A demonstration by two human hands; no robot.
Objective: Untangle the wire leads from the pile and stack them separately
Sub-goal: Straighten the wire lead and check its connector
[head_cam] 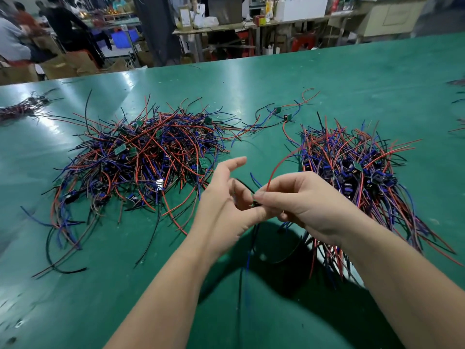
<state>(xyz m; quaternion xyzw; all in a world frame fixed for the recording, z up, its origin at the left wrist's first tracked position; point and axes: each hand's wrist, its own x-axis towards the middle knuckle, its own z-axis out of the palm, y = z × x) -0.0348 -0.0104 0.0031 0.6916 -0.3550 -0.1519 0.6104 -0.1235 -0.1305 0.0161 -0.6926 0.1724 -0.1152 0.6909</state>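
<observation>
Evidently one lead is in hand, seen from the head camera: the right hand pinches it, its fingers closed together on a small dark part at the lead's middle, just above the green surface. The left hand sits touching or just beside that pinch point, its index finger straight and lifted and the others loosely bent; whether they hold the lead I cannot tell. The held lead runs roughly away from the person: its red wire rises from the pinch and arcs up and to the right, while its black and blue wires trail down toward the person. The tangled pile lies to the left of both hands, nearer the left one. The sorted stack, its wires lying roughly parallel and fanning toward the person, sits just right of the right hand. A few loose leads lie between the two heaps, farther back. Judging from this, the lead looks free of the pile, and the right hand is the nearer one to carry it rightward and lay it along the stack's own direction.
</observation>
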